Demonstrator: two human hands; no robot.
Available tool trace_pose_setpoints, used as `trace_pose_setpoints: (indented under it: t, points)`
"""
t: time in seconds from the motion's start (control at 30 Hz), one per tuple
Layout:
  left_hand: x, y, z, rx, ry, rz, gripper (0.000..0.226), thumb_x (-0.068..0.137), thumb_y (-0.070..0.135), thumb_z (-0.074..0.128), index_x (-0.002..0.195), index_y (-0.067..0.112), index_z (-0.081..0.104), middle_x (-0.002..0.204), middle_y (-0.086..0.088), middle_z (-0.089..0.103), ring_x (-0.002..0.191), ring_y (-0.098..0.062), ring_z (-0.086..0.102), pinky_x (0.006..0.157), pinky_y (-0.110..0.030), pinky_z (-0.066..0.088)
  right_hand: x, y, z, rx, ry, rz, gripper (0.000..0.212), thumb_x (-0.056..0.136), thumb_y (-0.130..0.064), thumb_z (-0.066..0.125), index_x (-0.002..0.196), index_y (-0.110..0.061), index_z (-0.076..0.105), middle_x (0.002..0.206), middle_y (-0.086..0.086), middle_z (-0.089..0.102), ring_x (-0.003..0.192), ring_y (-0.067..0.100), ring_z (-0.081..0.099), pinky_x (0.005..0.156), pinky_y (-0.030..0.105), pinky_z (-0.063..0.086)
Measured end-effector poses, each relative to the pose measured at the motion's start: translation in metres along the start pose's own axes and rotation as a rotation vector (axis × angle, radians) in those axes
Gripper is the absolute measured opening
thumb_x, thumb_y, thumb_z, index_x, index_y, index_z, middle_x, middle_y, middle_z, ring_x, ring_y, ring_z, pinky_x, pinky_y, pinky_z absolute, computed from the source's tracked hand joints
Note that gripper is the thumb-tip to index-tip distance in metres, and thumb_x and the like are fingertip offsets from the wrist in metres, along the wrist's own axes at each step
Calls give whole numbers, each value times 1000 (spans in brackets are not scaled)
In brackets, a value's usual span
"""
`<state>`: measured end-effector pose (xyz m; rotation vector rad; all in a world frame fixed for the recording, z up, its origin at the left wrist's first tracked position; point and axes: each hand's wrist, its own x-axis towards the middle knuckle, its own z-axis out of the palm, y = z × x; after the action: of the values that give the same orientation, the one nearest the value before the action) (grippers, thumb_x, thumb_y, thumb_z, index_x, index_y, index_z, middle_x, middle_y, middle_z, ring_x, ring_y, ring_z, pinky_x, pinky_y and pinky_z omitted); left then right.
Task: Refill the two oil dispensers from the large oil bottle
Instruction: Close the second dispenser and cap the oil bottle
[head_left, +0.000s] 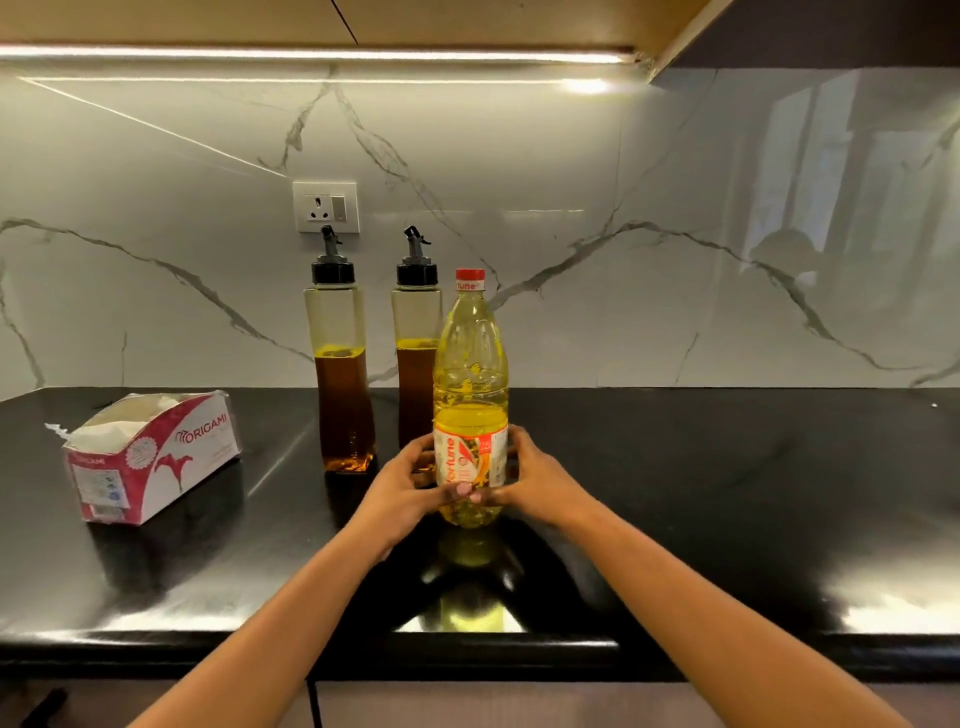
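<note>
1. Both hands are on it! The left hand (402, 480) and right hand (535, 480) curl round the lower body of the large oil bottle (470, 364).
2. It stands upright with the red cap (470, 275) on, base seemingly on the counter (727, 493), though the reflection makes that hard to tell.
3. The left dispenser (340, 364) and right dispenser (413, 364) stand just behind, nearer the left hand.
4. There's open room to the right, and the tissue box (150, 457) sits well left.

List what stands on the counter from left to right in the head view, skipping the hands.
tissue box → left oil dispenser → right oil dispenser → large oil bottle
</note>
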<state>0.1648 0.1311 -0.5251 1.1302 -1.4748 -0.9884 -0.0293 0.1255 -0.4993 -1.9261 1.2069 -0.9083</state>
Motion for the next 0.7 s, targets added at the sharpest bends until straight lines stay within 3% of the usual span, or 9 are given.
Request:
trace_pose_setpoints:
  t: [0.1, 0.2, 0.3, 0.5, 0.63, 0.7]
  points:
    - [24, 3, 22, -15, -12, -26, 88, 56, 29, 90, 134, 23, 49, 120, -2, 65, 110, -20, 64, 92, -48, 54, 15, 15, -20, 63, 44, 43, 89, 63, -19, 85, 135, -25, 34, 108, -16, 57, 86, -12, 52, 61, 4, 44]
    - [50, 2, 43, -13, -15, -38, 80, 69, 15, 85, 137, 22, 45, 125, -3, 61, 113, -19, 61, 92, -46, 55, 29, 29, -38, 80, 46, 93, 93, 64, -18, 84, 139, -24, 30, 122, -8, 55, 105, 4, 55, 81, 19, 49]
    - [71, 3, 57, -49, -24, -66, 83, 70, 12, 84, 141, 21, 43, 130, -3, 57, 118, -21, 57, 91, -45, 55, 43, 45, -49, 40, 68, 132, 94, 66, -18, 83, 141, -24, 27, 135, 0, 50, 122, 17, 49, 103, 38, 43]
    - [88, 8, 68, -28, -8, -89, 79, 72, 11, 83, 139, 21, 43, 133, -6, 56, 115, -19, 57, 93, -45, 54, 60, 60, -57, 23, 98, 136, 93, 65, -18, 84, 140, -24, 29, 136, 2, 50, 121, 17, 49, 102, 37, 43]
    - [73, 14, 64, 227, 9, -127, 90, 75, 23, 82, 148, 24, 29, 143, -5, 47, 125, -22, 50, 102, -44, 46, 55, 52, -64, 10, 23, 151, 110, 63, -17, 85, 147, -23, 14, 144, 7, 39, 127, 22, 45, 105, 43, 40]
    - [48, 21, 50, 314, 31, -136, 88, 78, 25, 79, 150, 25, 27, 137, -4, 49, 117, -18, 55, 98, -38, 49, 45, 41, -71, -91, 144, 162, 108, 64, -21, 85, 148, -20, 17, 141, 11, 39, 124, 24, 46, 101, 42, 43]
